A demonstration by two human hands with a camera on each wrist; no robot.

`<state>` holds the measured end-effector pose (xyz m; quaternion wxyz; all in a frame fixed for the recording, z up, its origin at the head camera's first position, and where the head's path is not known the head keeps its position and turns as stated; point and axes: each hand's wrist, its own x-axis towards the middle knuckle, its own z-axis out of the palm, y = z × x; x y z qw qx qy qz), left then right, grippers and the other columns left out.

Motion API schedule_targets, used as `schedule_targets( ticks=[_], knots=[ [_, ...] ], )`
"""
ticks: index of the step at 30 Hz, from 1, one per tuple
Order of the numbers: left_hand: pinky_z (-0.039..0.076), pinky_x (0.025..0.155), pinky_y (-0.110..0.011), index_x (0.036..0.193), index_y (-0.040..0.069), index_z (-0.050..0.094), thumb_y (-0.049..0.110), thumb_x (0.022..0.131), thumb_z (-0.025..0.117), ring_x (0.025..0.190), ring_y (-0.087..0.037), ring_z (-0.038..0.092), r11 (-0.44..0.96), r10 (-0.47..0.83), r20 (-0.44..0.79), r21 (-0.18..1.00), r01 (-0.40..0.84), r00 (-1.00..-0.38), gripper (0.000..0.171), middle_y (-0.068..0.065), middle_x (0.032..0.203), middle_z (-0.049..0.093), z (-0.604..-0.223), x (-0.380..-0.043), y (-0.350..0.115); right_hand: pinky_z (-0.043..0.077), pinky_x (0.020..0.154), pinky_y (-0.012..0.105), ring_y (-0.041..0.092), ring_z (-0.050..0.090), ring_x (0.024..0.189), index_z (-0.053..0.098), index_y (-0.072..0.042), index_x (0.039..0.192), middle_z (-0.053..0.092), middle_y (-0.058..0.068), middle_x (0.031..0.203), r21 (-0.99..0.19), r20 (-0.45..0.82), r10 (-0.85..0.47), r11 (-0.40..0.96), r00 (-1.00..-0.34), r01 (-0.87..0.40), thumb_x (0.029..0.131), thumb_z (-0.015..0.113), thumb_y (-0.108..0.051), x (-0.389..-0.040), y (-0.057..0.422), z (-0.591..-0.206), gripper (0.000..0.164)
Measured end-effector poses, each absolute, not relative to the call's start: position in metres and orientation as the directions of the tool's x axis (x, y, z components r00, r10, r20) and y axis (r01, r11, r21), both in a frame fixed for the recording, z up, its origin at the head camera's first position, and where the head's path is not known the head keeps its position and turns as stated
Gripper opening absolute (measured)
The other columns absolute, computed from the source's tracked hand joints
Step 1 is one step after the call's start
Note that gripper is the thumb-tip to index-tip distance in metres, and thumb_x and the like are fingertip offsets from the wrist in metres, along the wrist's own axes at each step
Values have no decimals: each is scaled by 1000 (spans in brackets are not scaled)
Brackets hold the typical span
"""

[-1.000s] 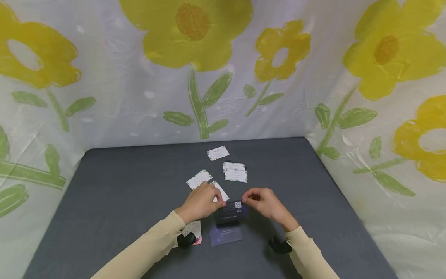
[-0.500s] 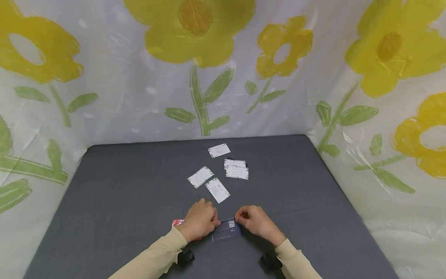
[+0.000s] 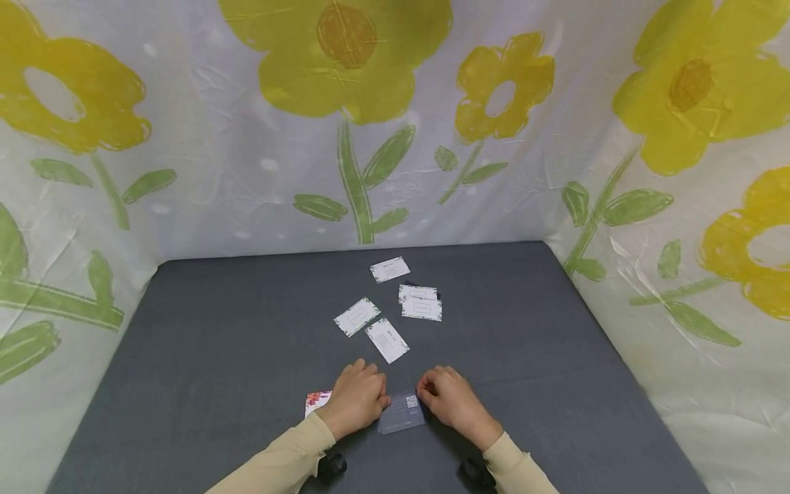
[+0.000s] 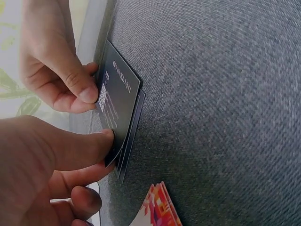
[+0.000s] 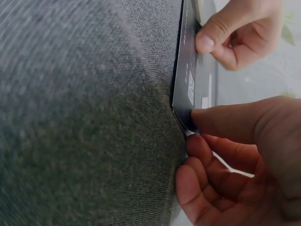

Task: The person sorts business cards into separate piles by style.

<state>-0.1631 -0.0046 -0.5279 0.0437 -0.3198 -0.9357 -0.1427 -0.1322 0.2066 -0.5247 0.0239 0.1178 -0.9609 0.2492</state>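
Note:
A dark card [image 3: 404,412] with a white QR code and small print is pinched at one end by my left hand [image 3: 356,399] and at the other by my right hand [image 3: 455,405]. In the left wrist view the card [image 4: 117,94] leans over more dark cards [image 4: 134,127], roughly lined up with them near the cloth. My left thumb presses its face at one corner, while my right thumb rests near the QR code. Partly hidden beside my left hand is a small stack of red-and-white patterned cards [image 4: 162,207].
Farther back on the grey cloth-covered table [image 3: 247,357] lie white leaf-bordered cards: a single one [image 3: 390,269], an overlapping group [image 3: 422,309], and two more [image 3: 357,317] in front. A flower-printed curtain [image 3: 247,171] hangs behind the table.
Both hands have come down and toward me with the dark card, which now overlaps the dark cards below. Over the last half second they have barely moved.

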Motion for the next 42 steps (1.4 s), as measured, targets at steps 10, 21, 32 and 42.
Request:
schedule_targets(
  ticks=[10,21,32,42],
  knots=[
    [33,64,-32,82,12,64,31,81,84,75,-20,45,751,639,185,59,658,-747,27,-3,77,57,-524,-164,14,45,65,31,11,51,73,67,-11,85,57,-5,73,-431,219,-238,846,-946,-313,84,77,-7,-133,214,-533,11],
    [38,63,-35,87,10,61,16,85,76,76,-25,50,708,639,260,168,686,-724,16,-7,79,60,-511,-204,38,48,70,32,15,57,76,71,-6,99,64,4,84,-478,77,-141,864,-987,-161,92,71,-7,-180,239,-499,7],
    [57,85,-44,132,13,71,12,96,71,104,-34,57,820,540,90,166,547,-837,36,-18,113,68,-508,-333,81,50,105,59,39,54,137,56,-12,149,57,20,146,-297,-164,-47,955,-985,4,110,51,-27,-303,252,-487,42],
    [54,92,-45,119,11,74,20,90,79,108,-33,55,865,481,186,62,498,-857,31,-18,112,65,-534,-349,98,54,99,56,34,51,134,56,-21,150,55,17,142,-106,-219,-31,994,-975,-8,108,54,-34,-321,228,-496,44]
  ],
)
